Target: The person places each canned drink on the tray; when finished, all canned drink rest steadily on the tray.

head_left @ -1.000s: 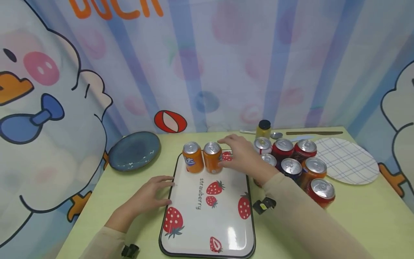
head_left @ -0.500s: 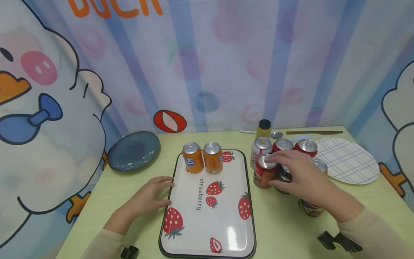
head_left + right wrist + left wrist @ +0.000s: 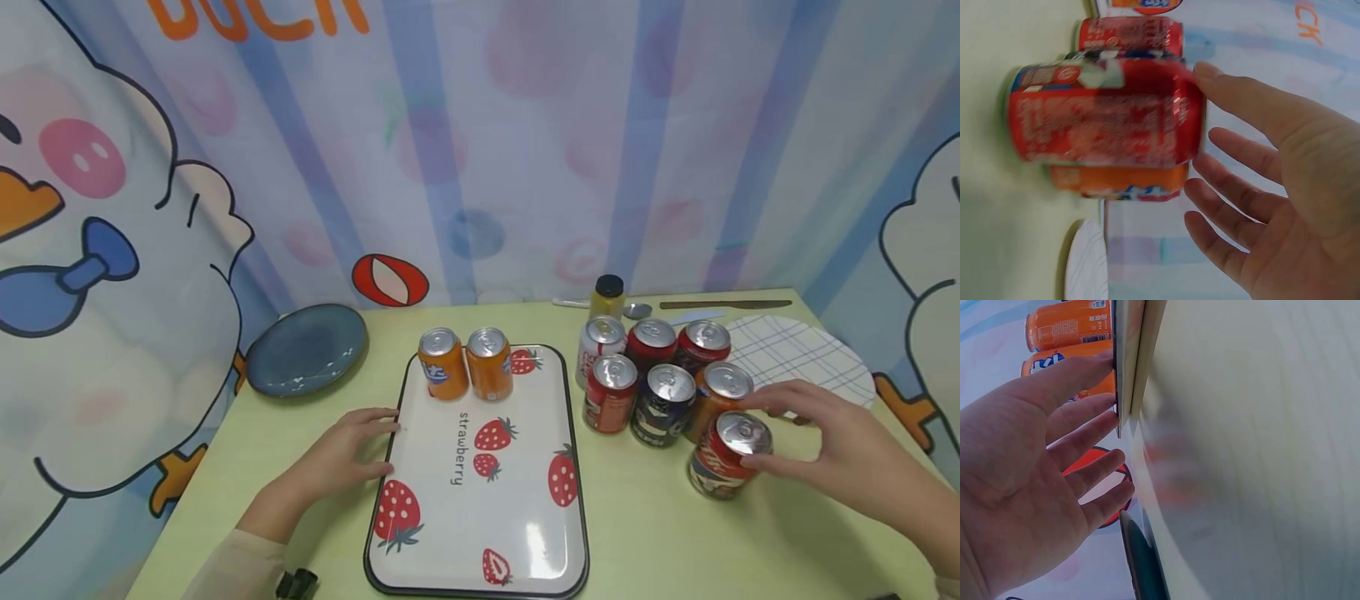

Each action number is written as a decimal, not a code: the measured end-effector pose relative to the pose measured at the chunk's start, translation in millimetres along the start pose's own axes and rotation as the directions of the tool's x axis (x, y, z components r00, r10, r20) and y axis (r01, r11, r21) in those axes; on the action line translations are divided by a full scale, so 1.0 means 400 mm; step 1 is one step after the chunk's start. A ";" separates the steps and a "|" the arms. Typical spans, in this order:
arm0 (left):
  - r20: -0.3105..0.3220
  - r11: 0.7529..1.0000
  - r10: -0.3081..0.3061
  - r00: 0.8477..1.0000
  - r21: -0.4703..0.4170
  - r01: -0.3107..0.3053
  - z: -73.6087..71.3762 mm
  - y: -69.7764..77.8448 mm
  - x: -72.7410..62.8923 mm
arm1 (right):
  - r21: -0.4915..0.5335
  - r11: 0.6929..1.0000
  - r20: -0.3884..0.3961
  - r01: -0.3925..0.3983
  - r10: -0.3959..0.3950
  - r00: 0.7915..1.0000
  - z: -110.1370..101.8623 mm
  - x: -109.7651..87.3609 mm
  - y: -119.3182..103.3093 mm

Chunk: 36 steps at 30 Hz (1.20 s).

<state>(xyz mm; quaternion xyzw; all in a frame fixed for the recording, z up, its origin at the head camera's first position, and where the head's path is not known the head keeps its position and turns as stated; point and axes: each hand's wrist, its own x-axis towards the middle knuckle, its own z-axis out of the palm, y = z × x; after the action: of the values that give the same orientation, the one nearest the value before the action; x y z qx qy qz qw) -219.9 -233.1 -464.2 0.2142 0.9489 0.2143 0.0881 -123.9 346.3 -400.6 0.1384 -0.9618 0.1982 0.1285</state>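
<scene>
Two orange soda cans (image 3: pixel 489 371) stand side by side at the far end of a white strawberry-print tray (image 3: pixel 517 525). My left hand (image 3: pixel 333 454) lies by the tray's left edge, fingers extended with their tips at the rim. On the right, my right hand (image 3: pixel 840 442) is around the upper part of a red can (image 3: pixel 722 467) with a picture on its side. Its thumb tip is right at that can's top edge in the right wrist view, and the loosely bent fingers (image 3: pixel 1229 187) are spread beyond it. Behind stands another orange can (image 3: pixel 708 408).
Several cans, among them a dark one (image 3: pixel 660 417), a red one (image 3: pixel 607 408) and a white one (image 3: pixel 596 350), cluster right of the tray. A checked plate (image 3: pixel 817 367), a black-lidded jar (image 3: pixel 606 300) and cutlery lie behind. A blue plate (image 3: pixel 307 350) stands at the back left.
My right hand has left the orange can on the tray and moved right and nearer, past the can cluster, to the front red can. My left hand stays at the tray's edge.
</scene>
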 end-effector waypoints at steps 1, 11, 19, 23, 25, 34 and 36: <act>-0.001 1.000 0.000 1.000 -0.001 0.000 0.000 -0.001 -0.001 | -0.002 1.000 0.020 -0.018 0.018 1.000 0.002 -0.004 0.008; -0.004 1.000 -0.010 1.000 -0.009 0.010 0.005 -0.012 -0.001 | 0.103 0.993 0.081 -0.052 0.044 0.996 0.033 -0.010 0.037; -0.017 1.000 0.025 1.000 -0.006 -0.025 0.008 -0.008 -0.003 | 0.086 0.995 0.034 -0.049 0.046 0.998 0.038 -0.012 0.035; -0.015 1.000 0.024 1.000 -0.010 -0.024 0.004 0.000 -0.003 | 0.131 0.991 -0.010 -0.012 0.013 1.000 0.046 -0.020 0.026; -0.013 1.000 0.020 1.000 -0.008 -0.020 0.003 0.002 -0.003 | 0.148 0.989 -0.038 0.023 -0.017 0.999 0.050 -0.021 0.008; -0.007 1.000 0.001 1.000 -0.007 -0.001 0.005 -0.006 -0.006 | 0.168 0.972 -0.092 0.166 -0.152 0.984 0.036 0.042 -0.147; -0.006 1.000 -0.001 1.000 0.000 0.001 0.006 -0.008 -0.004 | 0.186 0.961 -0.101 0.204 -0.188 0.977 0.033 0.070 -0.181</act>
<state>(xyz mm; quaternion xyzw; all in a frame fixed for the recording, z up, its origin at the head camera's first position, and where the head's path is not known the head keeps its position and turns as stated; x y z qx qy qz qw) -219.0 -235.5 -467.5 0.2129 0.9493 0.2150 0.0853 -129.6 270.8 -378.9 0.2368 -0.9131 0.2836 0.1727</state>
